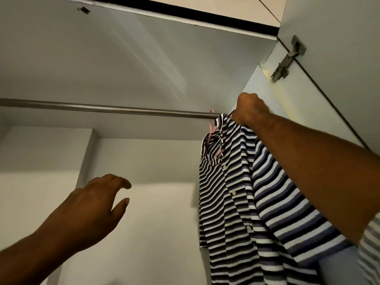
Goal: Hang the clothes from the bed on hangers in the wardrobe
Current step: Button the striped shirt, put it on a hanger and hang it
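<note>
Pink hanger [211, 128] carries the striped shirt [236, 192] at the right end of the steel rail [102, 109], its hook apparently over the rail. Our right hand [249, 109] grips the striped shirt at its collar, just beside the rail, fingers curled. Our left hand [100, 200] hovers well below the rail, fingers spread, holding nothing. Judgement: we seat the hook fully before letting go, then level the shoulders. No brand, label or writing legible.

I log a metal hinge [287, 58] at upper right, bridging the front edge of the side wall [265, 85] and the door [339, 48]; its arm runs diagonally. A small dark fitting [83, 10] sits by the front edge of the top panel [102, 54], far left. Above that edge I see a black strip [205, 20], then a beige ceiling [216, 4] with a diagonal seam.
</note>
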A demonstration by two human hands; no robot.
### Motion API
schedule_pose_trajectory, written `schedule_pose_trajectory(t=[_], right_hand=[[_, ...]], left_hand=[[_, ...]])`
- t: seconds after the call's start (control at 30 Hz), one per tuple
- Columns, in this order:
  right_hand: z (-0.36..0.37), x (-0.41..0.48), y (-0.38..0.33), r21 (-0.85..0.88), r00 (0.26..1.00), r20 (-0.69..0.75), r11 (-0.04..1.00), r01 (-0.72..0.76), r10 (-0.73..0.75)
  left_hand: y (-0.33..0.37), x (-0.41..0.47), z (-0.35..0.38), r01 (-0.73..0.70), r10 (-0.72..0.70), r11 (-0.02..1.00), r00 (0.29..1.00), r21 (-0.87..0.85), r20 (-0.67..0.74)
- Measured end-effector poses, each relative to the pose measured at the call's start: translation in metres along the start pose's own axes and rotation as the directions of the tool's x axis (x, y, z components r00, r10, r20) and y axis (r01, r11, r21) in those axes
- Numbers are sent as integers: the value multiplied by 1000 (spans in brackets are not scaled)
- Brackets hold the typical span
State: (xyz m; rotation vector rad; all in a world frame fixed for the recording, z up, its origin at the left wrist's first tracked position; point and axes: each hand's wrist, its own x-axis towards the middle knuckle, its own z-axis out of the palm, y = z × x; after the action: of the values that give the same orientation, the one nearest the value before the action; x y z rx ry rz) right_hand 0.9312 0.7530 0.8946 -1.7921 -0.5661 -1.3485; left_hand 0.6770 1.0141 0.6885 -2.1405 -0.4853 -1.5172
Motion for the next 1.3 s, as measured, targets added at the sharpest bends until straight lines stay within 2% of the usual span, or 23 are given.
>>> schedule_pose_trajectory(t=[0.17, 0.33, 0.57, 0.83, 0.97, 1.13, 1.3], right_hand=[[-21, -12, -10, -97, 999, 30, 995, 31, -28], [-40, -25, -15, -103, 998, 52, 994, 35, -30], [-80, -71, -14, -210, 997, -10, 975, 66, -70], [-149, -160, -2, -364, 986, 126, 919, 149, -110], [-183, -191, 7, -332, 982, 165, 932, 146, -95], [-224, -221, 24, -201, 994, 56, 975, 99, -89], [-253, -249, 42, -253, 980, 128, 951, 180, -151]], left_hand=[[5, -2, 0, -4, 5, 1000, 1000, -21, 20], [3, -3, -9, -31, 31, 996, 999, -85, -8], [-7, -23, -17, -73, 80, 976, 997, -206, 25], [3, -67, -23, -104, 137, 932, 988, -347, 72], [27, -83, -29, -102, 150, 891, 986, -442, 74], [83, -102, -52, -134, 199, 833, 978, -537, 64], [149, -114, -83, -193, 268, 772, 963, -605, 35]])
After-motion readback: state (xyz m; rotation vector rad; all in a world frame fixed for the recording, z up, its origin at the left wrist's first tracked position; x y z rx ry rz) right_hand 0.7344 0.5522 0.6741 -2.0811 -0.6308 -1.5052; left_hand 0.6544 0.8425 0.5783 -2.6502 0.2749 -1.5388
